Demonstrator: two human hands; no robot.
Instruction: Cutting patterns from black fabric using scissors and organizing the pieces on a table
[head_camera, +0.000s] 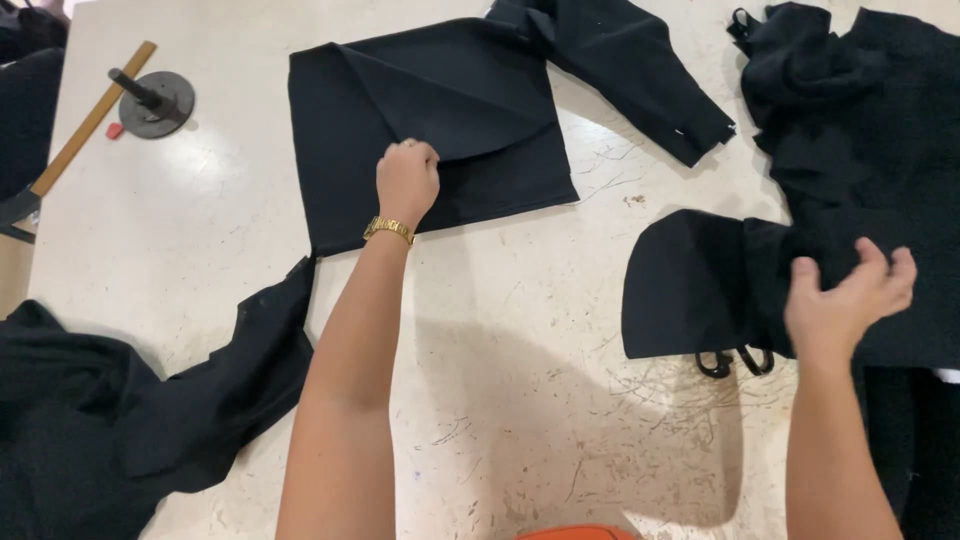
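- Curled tight into a fist on the left hand, pinching a fold of the black cloth on the table.
- Spread loose and apart on the right hand, holding nothing, hovering over the edge of the dark pile; cannot tell if touching it.
- Far left: dark cloth heap hanging over the near left corner of the table, running up in a strip toward the black cloth.
- Up at the left edge: long wooden stick lying slanted, with a round metal weight just beside it, its handle pointing up and left. Small red bit touching the weight.
- Middle: black cloth lying flat, folded into a rough square, one corner flap turned over on top. Gold watch on the left wrist, right at the near edge of the cloth.
- Behind the cloth: black sleeve piece stretched out toward the right.
- Right of middle: rounded black piece flat on the table, joined to the dark pile, with thin black loops sticking out at its near edge.
- Far right: dark pile bunched up, filling the right side of the table.
- Bottom middle: small orange shape at the frame edge, too little seen to tell.
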